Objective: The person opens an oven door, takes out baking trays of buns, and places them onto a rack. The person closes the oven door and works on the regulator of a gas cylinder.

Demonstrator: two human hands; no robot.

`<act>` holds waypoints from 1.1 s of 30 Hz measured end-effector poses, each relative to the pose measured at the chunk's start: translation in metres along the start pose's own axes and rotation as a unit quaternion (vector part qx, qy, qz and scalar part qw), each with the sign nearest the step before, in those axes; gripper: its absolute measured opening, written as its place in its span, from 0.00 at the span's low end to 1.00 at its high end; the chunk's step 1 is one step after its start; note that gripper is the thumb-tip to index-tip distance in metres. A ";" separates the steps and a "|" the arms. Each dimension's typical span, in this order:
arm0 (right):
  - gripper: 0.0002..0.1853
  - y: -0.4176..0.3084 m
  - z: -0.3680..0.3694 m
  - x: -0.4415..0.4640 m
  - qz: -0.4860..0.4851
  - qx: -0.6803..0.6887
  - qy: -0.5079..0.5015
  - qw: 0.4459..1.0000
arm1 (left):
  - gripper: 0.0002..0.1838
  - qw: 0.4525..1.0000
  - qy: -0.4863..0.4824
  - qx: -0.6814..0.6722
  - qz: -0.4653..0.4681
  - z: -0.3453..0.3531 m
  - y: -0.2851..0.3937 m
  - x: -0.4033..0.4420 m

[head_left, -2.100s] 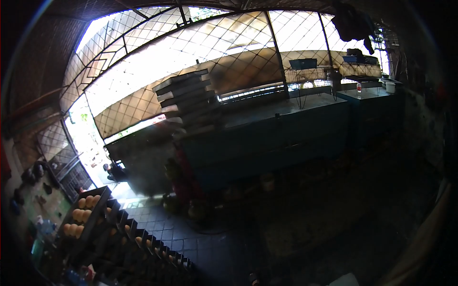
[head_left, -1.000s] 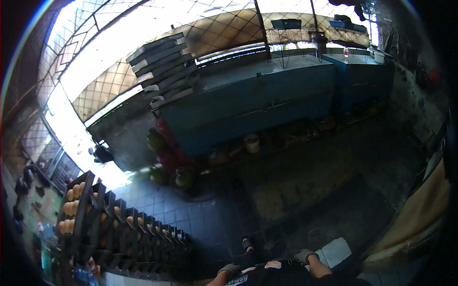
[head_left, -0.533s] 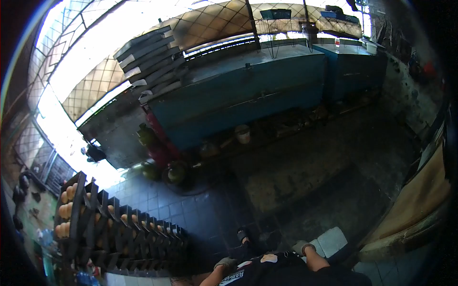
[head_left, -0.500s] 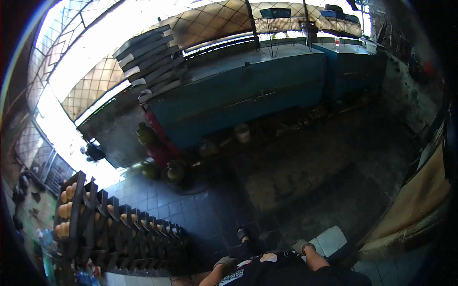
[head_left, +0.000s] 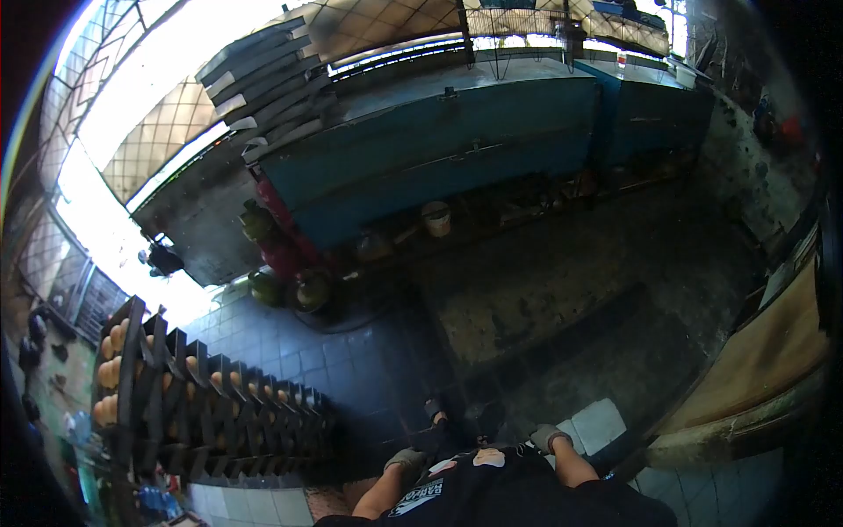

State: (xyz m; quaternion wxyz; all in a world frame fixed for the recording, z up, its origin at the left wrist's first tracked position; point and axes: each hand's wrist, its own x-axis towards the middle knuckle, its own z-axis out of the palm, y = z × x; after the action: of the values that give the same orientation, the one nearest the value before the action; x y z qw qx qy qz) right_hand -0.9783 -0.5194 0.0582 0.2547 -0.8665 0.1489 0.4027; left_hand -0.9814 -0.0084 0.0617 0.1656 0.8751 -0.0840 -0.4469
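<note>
My left hand [head_left: 407, 458], in a greyish glove, hangs low beside my dark shirt, on the side of the stacked dark trays [head_left: 133, 369]. It looks loosely open, and nothing shows in it. Rounded tan bread buns [head_left: 109, 373] lie in rows within the trays. My right hand [head_left: 546, 436], gloved too, is out at my other side with its fingers loosely apart. Just beyond it sits a white block-like box [head_left: 599, 426]; whether the hand touches it I cannot tell. Fine finger detail is small and dim.
Long blue chests [head_left: 439, 162] line the far wall, with a stack of grey trays [head_left: 263, 83] at their left end. Green gas cylinders [head_left: 313, 290] and a white bucket [head_left: 436, 219] stand on the floor before them. A brown curved panel [head_left: 746, 369] edges the right side.
My view has tilted down slightly, so the chests and cylinders sit higher in it. Both arms show more and sit slightly further left. Nothing has visibly been picked up or put down.
</note>
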 end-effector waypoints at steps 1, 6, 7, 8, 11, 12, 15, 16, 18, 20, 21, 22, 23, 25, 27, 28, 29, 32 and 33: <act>0.24 -0.002 -0.001 -0.003 0.001 -0.002 -0.003 1.000 | 0.19 0.999 0.005 -0.032 -0.023 0.000 0.002 -0.001; 0.24 0.007 0.008 0.017 -0.044 -0.060 -0.032 0.997 | 0.21 0.995 -0.003 -0.066 -0.075 -0.013 0.018 -0.015; 0.24 0.012 0.014 0.025 -0.044 -0.061 -0.034 0.997 | 0.22 0.995 -0.004 -0.058 -0.080 -0.013 0.015 -0.012; 0.24 0.017 0.019 0.034 -0.043 -0.060 -0.036 0.997 | 0.23 0.995 -0.006 -0.055 -0.083 -0.010 0.013 -0.011; 0.24 0.034 0.035 0.057 -0.040 -0.057 -0.044 0.997 | 0.23 0.994 0.000 -0.049 -0.095 -0.012 0.019 -0.018; 0.24 0.036 0.038 0.059 -0.039 -0.056 -0.046 0.997 | 0.23 0.994 -0.001 -0.050 -0.097 -0.020 0.030 -0.026; 0.24 -0.001 0.010 0.020 0.024 -0.010 -0.039 0.999 | 0.23 0.969 -0.017 -0.174 -0.176 -0.032 0.042 -0.037; 0.24 0.006 0.016 0.028 0.025 -0.012 -0.041 0.999 | 0.24 0.983 -0.026 -0.137 -0.121 -0.021 0.023 -0.027; 0.23 0.022 0.029 0.052 -0.052 -0.121 -0.061 0.989 | 0.26 0.992 -0.037 -0.103 -0.066 -0.018 0.019 -0.031; 0.23 0.013 0.025 0.045 -0.042 -0.105 -0.037 0.993 | 0.30 0.990 -0.032 0.134 0.040 -0.038 0.036 -0.047; 0.23 0.001 0.016 0.035 -0.007 -0.052 -0.004 0.999 | 0.30 0.990 -0.032 0.131 0.040 -0.036 0.035 -0.047; 0.23 -0.010 0.006 0.024 -0.007 -0.054 -0.005 0.998 | 0.28 0.999 -0.032 0.040 -0.010 -0.034 0.031 -0.043; 0.23 -0.021 -0.003 0.013 0.026 -0.010 -0.036 0.999 | 0.27 0.999 -0.034 -0.007 -0.036 -0.031 0.029 -0.040; 0.23 -0.015 0.003 0.019 0.059 0.034 -0.070 0.995 | 0.25 0.978 -0.010 -0.155 -0.140 -0.025 0.029 -0.032; 0.23 0.007 0.019 0.042 -0.104 -0.127 -0.037 0.986 | 0.24 0.943 0.014 -0.254 -0.216 -0.020 0.022 -0.021; 0.23 0.002 0.018 0.038 -0.104 -0.128 -0.038 0.986 | 0.24 0.971 0.006 -0.174 -0.163 -0.013 0.010 -0.015; 0.23 -0.009 0.013 0.027 -0.059 -0.063 -0.027 0.996 | 0.24 0.990 -0.002 -0.092 -0.109 -0.009 0.003 -0.012; 0.23 -0.026 -0.001 0.006 -0.014 -0.002 -0.026 1.000 | 0.25 0.975 -0.010 -0.158 -0.156 -0.027 0.022 -0.028; 0.23 -0.030 -0.006 0.000 -0.015 -0.006 -0.035 0.999 | 0.25 0.975 -0.010 -0.158 -0.156 -0.019 0.013 -0.022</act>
State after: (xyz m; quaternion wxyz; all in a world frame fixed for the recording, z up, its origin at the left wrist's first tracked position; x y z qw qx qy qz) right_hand -0.9610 -0.4979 0.0711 0.2604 -0.8556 0.1245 0.4297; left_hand -0.9785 -0.0094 0.0935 0.2294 0.8358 0.1232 -0.4834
